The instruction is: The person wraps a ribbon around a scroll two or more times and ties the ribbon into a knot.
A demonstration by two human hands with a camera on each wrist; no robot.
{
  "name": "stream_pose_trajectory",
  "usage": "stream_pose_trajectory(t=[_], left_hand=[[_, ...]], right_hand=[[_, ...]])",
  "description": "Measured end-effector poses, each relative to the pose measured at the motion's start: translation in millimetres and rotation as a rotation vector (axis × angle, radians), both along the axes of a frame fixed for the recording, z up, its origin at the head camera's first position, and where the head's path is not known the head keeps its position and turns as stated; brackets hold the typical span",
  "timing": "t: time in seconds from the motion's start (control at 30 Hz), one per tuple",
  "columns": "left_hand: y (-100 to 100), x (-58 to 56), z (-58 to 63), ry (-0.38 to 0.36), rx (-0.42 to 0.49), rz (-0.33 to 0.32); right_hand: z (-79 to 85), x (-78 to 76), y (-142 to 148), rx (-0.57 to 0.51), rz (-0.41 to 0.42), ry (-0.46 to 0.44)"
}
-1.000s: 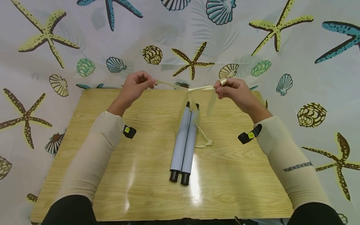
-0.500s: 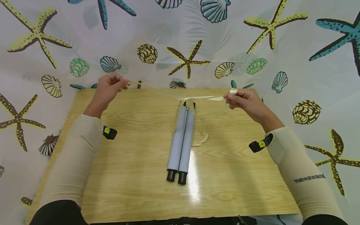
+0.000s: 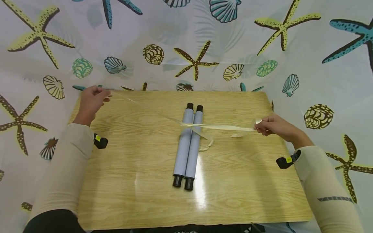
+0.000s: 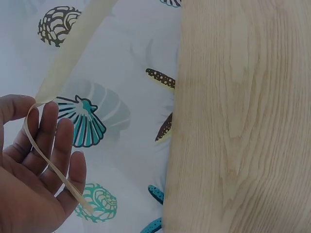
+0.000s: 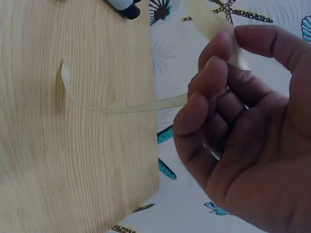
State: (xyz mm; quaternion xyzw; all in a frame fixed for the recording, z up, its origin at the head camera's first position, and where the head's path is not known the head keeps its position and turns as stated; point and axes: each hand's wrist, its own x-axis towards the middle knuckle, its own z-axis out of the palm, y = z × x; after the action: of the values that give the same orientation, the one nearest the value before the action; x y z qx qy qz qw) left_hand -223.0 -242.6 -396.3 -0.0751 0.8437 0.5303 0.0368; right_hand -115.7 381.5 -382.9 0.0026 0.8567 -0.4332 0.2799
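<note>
Left hand (image 3: 92,104), one, thumb and fingertips pinching the ribbon, a short end hanging past my palm; held out at the table's far left. Right hand (image 3: 276,128), one, pinching the ribbon's opposite length, a loose strip trailing below; held at the table's right side, lower in my head view than the left. Ribbon (image 3: 222,127), cream: runs between my two hands and crosses over the tubes at their far half, a further length curling on the table just right of them; whether it is knotted there I cannot tell. Left tube (image 3: 182,149) and right tube (image 3: 193,152), pale grey, black-ended: side by side between my hands, long axes pointing away from me, far ends leaning slightly right, the ribbon lying across that axis; my right hand looks nearer the crossing. Table (image 3: 131,191), wood-grained, beneath all. Cloth (image 3: 163,27), white, printed with shells and starfish, beyond.
</note>
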Motion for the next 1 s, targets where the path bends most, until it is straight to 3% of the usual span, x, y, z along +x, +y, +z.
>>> stream_pose_trajectory(t=[0.2, 0.33, 0.5, 0.7, 0.83, 0.9, 1.0], left_hand=[[-12, 3.9, -7.3, -0.038, -0.011, 0.112], [-19, 7.2, -9.3, -0.075, 0.001, 0.192], [-30, 9.4, -13.2, -0.130, -0.035, 0.245], [-53, 9.5, -18.4, -0.269, -0.121, 0.337], [-68, 11.2, -21.3, -0.322, -0.135, 0.394], [-73, 13.0, -24.1, -0.331, -0.151, 0.403], [-79, 15.5, -31.3, -0.337, -0.245, 0.384]], right_hand=[[-6.6, 3.4, 22, 0.229, -0.002, -0.100], [-13.3, 2.9, 28, 0.314, -0.002, -0.154], [-23.2, 3.9, 32, 0.321, -0.019, -0.196], [-29.1, 8.0, 35, 0.316, -0.023, -0.209], [-31.4, 9.5, 37, 0.309, -0.028, -0.210], [-34.9, 10.0, 39, 0.306, -0.034, -0.220], [-42.9, 12.5, 40, 0.297, -0.045, -0.241]])
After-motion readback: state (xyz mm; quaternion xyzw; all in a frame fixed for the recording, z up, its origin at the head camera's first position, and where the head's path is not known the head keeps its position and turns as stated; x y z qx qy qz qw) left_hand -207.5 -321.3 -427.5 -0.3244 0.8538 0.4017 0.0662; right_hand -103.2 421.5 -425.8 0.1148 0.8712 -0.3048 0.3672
